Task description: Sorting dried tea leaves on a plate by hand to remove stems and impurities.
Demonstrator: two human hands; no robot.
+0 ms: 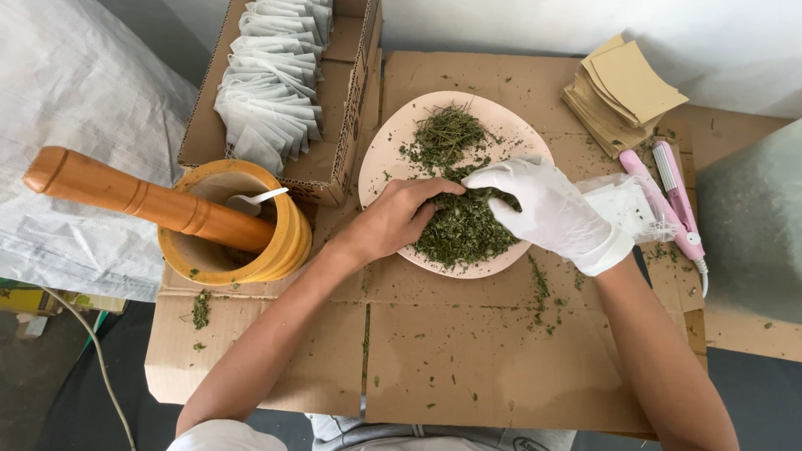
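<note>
Your bare left hand [399, 219] is curled into the dried green herbs [464, 225], pinching a bit of them, right where the heap sits on the pale pink plate [393, 142]. The herbs lie straight ahead of that hand, touching it. Your gloved right hand [547, 209] rests fingers-down on the same heap from the other side, loosely bent, and whether it's gripping anything I can't tell. Stuff looks chopped, flaky, dry, with 1 looser stemmy clump at the plate's far end.
</note>
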